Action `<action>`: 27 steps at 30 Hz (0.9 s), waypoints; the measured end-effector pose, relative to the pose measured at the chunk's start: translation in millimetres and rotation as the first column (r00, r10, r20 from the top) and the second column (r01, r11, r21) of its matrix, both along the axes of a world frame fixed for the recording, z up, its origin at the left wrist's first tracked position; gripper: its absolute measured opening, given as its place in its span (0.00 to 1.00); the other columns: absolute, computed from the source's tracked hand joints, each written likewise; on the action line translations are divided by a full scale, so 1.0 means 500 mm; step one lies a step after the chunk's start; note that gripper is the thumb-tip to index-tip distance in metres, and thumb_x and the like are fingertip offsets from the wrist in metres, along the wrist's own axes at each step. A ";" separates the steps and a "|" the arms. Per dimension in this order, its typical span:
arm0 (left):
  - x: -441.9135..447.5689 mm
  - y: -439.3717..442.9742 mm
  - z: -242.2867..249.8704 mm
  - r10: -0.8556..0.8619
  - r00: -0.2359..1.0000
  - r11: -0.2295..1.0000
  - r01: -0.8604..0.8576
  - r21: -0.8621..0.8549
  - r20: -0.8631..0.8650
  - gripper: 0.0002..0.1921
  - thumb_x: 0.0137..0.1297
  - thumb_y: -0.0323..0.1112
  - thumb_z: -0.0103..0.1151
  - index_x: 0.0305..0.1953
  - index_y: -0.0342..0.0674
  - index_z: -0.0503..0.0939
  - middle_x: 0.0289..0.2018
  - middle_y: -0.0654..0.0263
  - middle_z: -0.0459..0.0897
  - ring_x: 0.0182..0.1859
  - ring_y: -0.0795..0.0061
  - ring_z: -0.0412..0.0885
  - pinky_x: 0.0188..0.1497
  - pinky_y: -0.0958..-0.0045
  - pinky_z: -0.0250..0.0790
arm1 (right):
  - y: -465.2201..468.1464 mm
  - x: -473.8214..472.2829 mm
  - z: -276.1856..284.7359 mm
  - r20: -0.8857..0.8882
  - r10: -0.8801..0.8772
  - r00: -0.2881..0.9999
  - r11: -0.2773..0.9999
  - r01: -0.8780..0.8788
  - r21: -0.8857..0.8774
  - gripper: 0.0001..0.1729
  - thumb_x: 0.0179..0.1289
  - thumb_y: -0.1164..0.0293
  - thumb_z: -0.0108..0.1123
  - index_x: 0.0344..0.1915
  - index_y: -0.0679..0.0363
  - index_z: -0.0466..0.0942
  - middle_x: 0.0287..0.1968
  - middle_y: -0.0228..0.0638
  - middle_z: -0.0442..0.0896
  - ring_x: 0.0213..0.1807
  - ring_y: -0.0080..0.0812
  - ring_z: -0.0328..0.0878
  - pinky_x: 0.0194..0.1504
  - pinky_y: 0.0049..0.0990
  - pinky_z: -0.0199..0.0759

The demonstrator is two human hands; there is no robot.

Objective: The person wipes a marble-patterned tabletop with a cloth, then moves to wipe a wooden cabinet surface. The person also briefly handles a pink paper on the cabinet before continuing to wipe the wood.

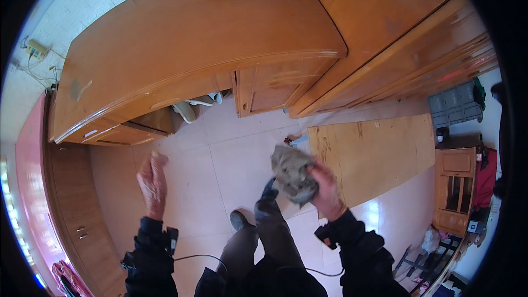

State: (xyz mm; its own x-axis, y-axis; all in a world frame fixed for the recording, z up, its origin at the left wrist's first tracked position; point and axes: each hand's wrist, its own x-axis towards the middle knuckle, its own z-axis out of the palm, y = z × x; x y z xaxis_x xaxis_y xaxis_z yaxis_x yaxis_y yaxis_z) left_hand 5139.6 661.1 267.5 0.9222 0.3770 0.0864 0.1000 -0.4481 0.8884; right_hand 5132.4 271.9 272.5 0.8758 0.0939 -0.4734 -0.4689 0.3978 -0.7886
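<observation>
A crumpled grey-brown cloth is bunched in my right hand, slightly blurred, above the tiled floor. My fingers wrap its right side. Off to the left, my left hand is held with its fingers drawn together, and nothing shows in it. It hovers over the floor just in front of a wooden desk. The desk's brown top has a pale scuffed patch near its left end. Below both hands are my legs and shoes.
A tall wooden wardrobe adjoins the desk's right end. White chair-like legs show under the desk. A wooden board extends over the floor at right, near a small wooden cabinet and grey crate. A cable hangs by my left sleeve.
</observation>
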 end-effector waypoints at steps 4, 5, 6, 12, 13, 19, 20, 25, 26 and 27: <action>0.172 0.036 0.068 -0.005 0.983 0.978 -0.034 0.208 0.184 0.14 0.75 0.37 0.49 0.37 0.31 0.78 0.34 0.61 0.82 0.37 0.70 0.77 0.42 0.71 0.70 | -0.028 0.173 0.137 0.459 0.003 0.888 0.914 0.184 -0.362 0.19 0.73 0.71 0.45 0.59 0.67 0.73 0.54 0.34 0.79 0.53 0.25 0.76 0.58 0.26 0.69; 0.218 0.050 0.081 -0.045 0.972 0.950 -0.031 0.312 0.232 0.13 0.74 0.37 0.49 0.39 0.31 0.79 0.36 0.59 0.82 0.39 0.68 0.78 0.44 0.70 0.70 | -0.040 0.218 0.170 0.522 0.005 0.853 0.884 0.240 -0.402 0.20 0.73 0.70 0.45 0.59 0.68 0.73 0.54 0.34 0.79 0.53 0.26 0.76 0.58 0.25 0.69; 0.258 0.063 0.088 -0.096 0.952 0.908 -0.035 0.416 0.290 0.12 0.74 0.36 0.50 0.40 0.32 0.79 0.38 0.58 0.82 0.41 0.65 0.78 0.46 0.69 0.70 | -0.052 0.270 0.192 0.623 0.068 0.779 0.846 0.287 -0.450 0.20 0.73 0.70 0.45 0.59 0.69 0.72 0.54 0.34 0.80 0.53 0.27 0.76 0.58 0.25 0.69; 0.404 0.117 0.053 -0.058 0.966 0.745 -0.126 0.655 0.252 0.08 0.70 0.32 0.52 0.42 0.34 0.79 0.43 0.57 0.82 0.48 0.58 0.77 0.54 0.64 0.68 | -0.105 0.622 0.134 0.251 0.585 0.771 -0.029 0.329 -0.944 0.26 0.69 0.62 0.52 0.63 0.59 0.70 0.61 0.47 0.75 0.61 0.46 0.72 0.64 0.37 0.63; 0.409 0.118 0.039 -0.005 0.978 0.711 -0.142 0.689 0.207 0.08 0.70 0.32 0.52 0.42 0.35 0.79 0.44 0.57 0.82 0.48 0.58 0.77 0.55 0.63 0.68 | -0.106 0.633 0.103 0.296 0.625 0.722 -0.049 0.415 -0.908 0.27 0.68 0.61 0.53 0.64 0.58 0.69 0.62 0.47 0.73 0.62 0.47 0.70 0.65 0.39 0.62; 0.405 0.120 0.010 0.047 0.967 0.691 -0.213 0.691 0.251 0.09 0.71 0.33 0.49 0.42 0.36 0.78 0.44 0.58 0.82 0.49 0.58 0.76 0.55 0.62 0.66 | -0.116 0.650 0.034 0.276 0.616 0.738 -0.170 0.466 -0.868 0.32 0.67 0.61 0.54 0.69 0.55 0.63 0.67 0.46 0.69 0.66 0.47 0.66 0.67 0.43 0.58; 0.405 0.118 0.010 0.058 0.964 0.688 -0.226 0.690 0.259 0.09 0.70 0.32 0.49 0.42 0.36 0.78 0.44 0.58 0.82 0.49 0.58 0.76 0.55 0.62 0.66 | -0.111 0.651 0.037 0.272 0.583 0.766 -0.147 0.429 -0.891 0.31 0.66 0.62 0.55 0.68 0.56 0.64 0.66 0.46 0.69 0.66 0.47 0.66 0.67 0.43 0.59; 0.406 0.108 0.014 0.057 0.963 0.671 -0.232 0.704 0.263 0.08 0.70 0.31 0.49 0.42 0.36 0.78 0.42 0.58 0.82 0.47 0.57 0.76 0.55 0.61 0.66 | 0.037 0.639 0.044 0.325 0.607 0.725 -0.091 0.470 -0.878 0.28 0.64 0.64 0.56 0.62 0.62 0.68 0.61 0.46 0.73 0.64 0.48 0.68 0.62 0.44 0.64; 0.405 0.107 0.015 0.043 0.965 0.677 -0.219 0.702 0.260 0.08 0.69 0.31 0.49 0.41 0.36 0.78 0.42 0.59 0.82 0.47 0.57 0.76 0.55 0.61 0.66 | 0.092 0.628 0.042 0.354 0.633 0.689 -0.080 0.513 -0.855 0.27 0.63 0.64 0.56 0.61 0.62 0.69 0.60 0.47 0.73 0.63 0.48 0.68 0.60 0.44 0.64; 0.405 0.107 0.015 0.029 0.959 0.688 -0.224 0.690 0.282 0.08 0.69 0.31 0.49 0.41 0.36 0.78 0.42 0.59 0.82 0.47 0.57 0.76 0.55 0.61 0.66 | 0.154 0.618 0.042 0.399 0.663 0.633 -0.055 0.573 -0.818 0.27 0.61 0.65 0.57 0.59 0.63 0.70 0.58 0.47 0.73 0.63 0.48 0.68 0.59 0.44 0.65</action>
State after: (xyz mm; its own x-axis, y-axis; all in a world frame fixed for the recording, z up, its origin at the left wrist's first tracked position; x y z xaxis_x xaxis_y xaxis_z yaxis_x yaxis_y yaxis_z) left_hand 5341.9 714.4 275.1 0.7847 0.2236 0.5782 0.0412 -0.9494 0.3112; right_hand 5441.7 348.7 293.4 0.8549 0.2223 0.4688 0.3412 -0.9216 -0.1853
